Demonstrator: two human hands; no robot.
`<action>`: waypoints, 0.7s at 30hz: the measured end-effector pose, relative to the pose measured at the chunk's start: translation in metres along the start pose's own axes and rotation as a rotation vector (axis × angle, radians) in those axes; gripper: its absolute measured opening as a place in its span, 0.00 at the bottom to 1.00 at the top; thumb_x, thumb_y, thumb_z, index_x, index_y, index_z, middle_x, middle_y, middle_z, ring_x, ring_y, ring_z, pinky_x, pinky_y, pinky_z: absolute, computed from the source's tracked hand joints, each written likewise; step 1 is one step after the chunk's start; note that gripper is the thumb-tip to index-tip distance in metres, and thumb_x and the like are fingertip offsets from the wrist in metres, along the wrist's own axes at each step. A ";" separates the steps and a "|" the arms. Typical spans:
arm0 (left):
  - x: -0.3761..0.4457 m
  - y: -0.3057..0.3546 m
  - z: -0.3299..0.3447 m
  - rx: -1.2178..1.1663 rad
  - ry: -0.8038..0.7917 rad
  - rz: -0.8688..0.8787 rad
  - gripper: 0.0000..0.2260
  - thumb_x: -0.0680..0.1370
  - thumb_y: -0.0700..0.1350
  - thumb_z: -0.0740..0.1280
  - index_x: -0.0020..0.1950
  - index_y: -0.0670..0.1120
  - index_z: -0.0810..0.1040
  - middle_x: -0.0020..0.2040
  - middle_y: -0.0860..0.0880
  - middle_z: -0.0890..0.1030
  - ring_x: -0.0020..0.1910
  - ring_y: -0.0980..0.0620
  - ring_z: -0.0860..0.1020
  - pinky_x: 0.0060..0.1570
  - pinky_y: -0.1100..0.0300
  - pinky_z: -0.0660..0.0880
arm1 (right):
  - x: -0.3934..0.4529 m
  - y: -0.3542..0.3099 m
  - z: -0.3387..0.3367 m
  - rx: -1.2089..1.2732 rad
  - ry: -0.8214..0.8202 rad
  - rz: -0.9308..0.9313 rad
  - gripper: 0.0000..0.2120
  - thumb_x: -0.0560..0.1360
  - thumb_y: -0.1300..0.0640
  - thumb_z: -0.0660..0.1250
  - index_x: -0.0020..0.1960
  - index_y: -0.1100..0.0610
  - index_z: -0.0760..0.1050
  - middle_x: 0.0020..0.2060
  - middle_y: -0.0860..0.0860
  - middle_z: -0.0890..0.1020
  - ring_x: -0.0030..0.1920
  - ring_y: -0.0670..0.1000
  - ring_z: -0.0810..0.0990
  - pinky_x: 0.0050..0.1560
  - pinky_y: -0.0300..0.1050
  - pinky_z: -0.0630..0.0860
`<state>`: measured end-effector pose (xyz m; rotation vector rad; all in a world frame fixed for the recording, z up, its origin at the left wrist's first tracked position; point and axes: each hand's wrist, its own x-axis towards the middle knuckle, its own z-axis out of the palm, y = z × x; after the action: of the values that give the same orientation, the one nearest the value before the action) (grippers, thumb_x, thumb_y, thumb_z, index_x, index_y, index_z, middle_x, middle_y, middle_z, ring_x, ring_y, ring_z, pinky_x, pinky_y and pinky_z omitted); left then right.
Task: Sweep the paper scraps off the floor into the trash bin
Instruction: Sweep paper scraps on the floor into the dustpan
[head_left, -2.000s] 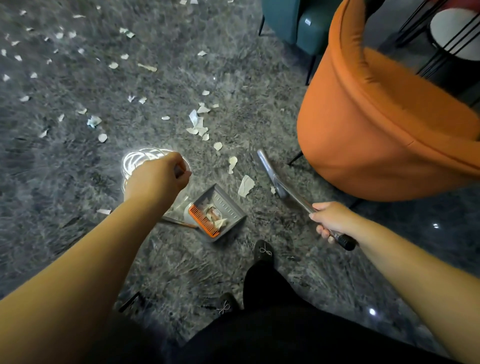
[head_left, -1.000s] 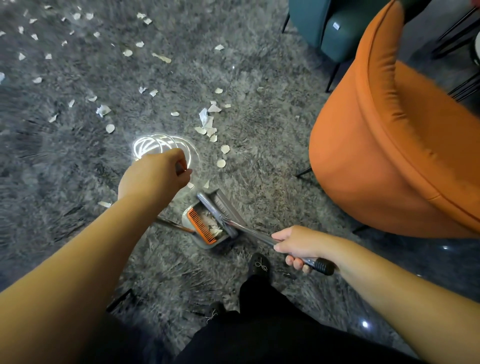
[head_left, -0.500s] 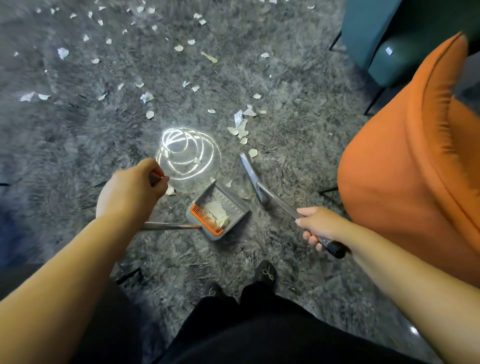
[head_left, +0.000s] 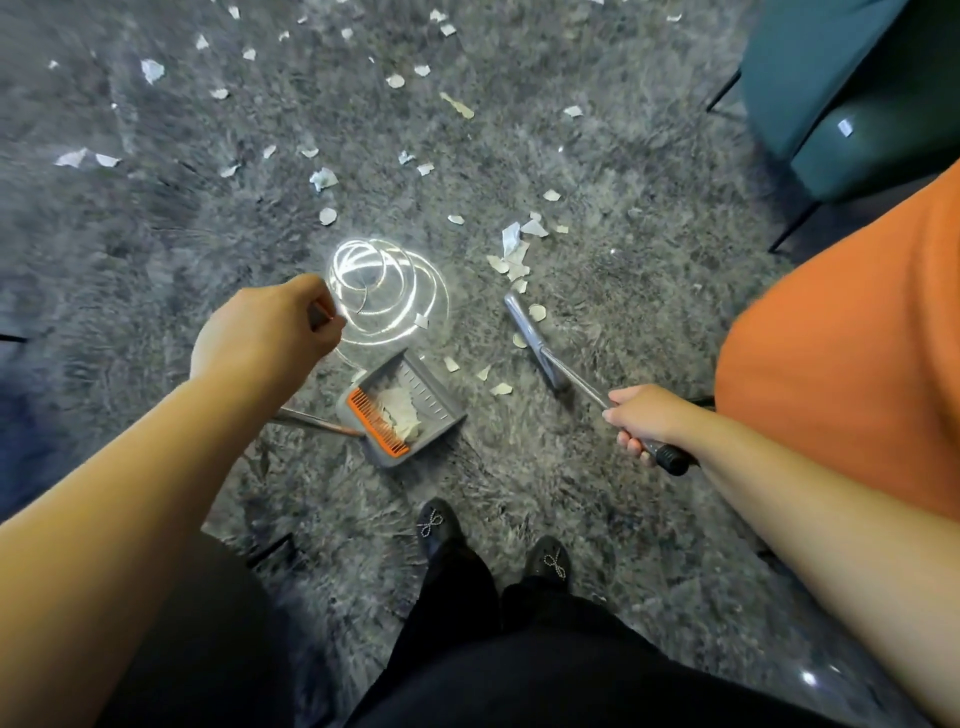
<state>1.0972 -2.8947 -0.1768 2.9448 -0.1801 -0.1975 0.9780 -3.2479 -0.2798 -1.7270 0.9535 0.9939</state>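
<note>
1. Grey shaggy carpet (head_left: 156, 249) covers the floor, with an orange chair (head_left: 857, 338) on the right and a teal chair (head_left: 831, 93) beyond it.
2. The left hand (head_left: 260, 338) has its grip clenched round the top of a thin handle; only a sliver of that handle shows between the fingers, and its lower part reappears below the forearm, running to the dustpan (head_left: 441, 410).
3. The right hand (head_left: 644, 421) has its grip wrapped round the broom handle (head_left: 584, 387), the black end cap sticking out behind the fist.
4. The broom head (head_left: 530, 338) rests on the carpet to the right of the dustpan, apart from it.
5. Paper scraps (head_left: 511, 254) lie scattered over the carpet, several just beside the broom head; a crumpled pile sits inside the dustpan against its orange comb (head_left: 376, 423).
6. A bright swirl of light (head_left: 387, 291) blurs the carpet beside the left hand.
7. No trash bin can be made out.
8. Two dark shoes (head_left: 436, 525) show at the bottom.
</note>
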 end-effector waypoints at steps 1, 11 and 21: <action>0.007 -0.002 0.000 -0.001 -0.004 0.013 0.06 0.75 0.54 0.69 0.45 0.53 0.76 0.33 0.51 0.75 0.35 0.43 0.73 0.32 0.57 0.67 | 0.004 -0.007 0.005 -0.044 -0.014 -0.004 0.26 0.81 0.61 0.58 0.77 0.54 0.56 0.30 0.55 0.73 0.20 0.48 0.68 0.20 0.35 0.65; 0.040 -0.041 -0.001 -0.026 -0.024 0.045 0.07 0.76 0.56 0.69 0.43 0.55 0.74 0.29 0.58 0.70 0.32 0.46 0.72 0.28 0.61 0.63 | 0.001 -0.054 0.085 -0.165 -0.202 0.013 0.25 0.81 0.61 0.58 0.77 0.52 0.57 0.27 0.54 0.73 0.18 0.46 0.68 0.20 0.35 0.67; 0.047 -0.055 -0.005 -0.054 -0.021 0.056 0.09 0.76 0.55 0.68 0.41 0.56 0.70 0.33 0.53 0.76 0.32 0.46 0.74 0.29 0.60 0.65 | -0.026 -0.097 0.111 -0.105 -0.347 0.020 0.23 0.82 0.59 0.56 0.76 0.50 0.58 0.29 0.52 0.69 0.19 0.45 0.66 0.21 0.34 0.63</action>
<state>1.1502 -2.8466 -0.1883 2.8811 -0.2557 -0.2217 1.0313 -3.1101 -0.2554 -1.5628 0.7058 1.3257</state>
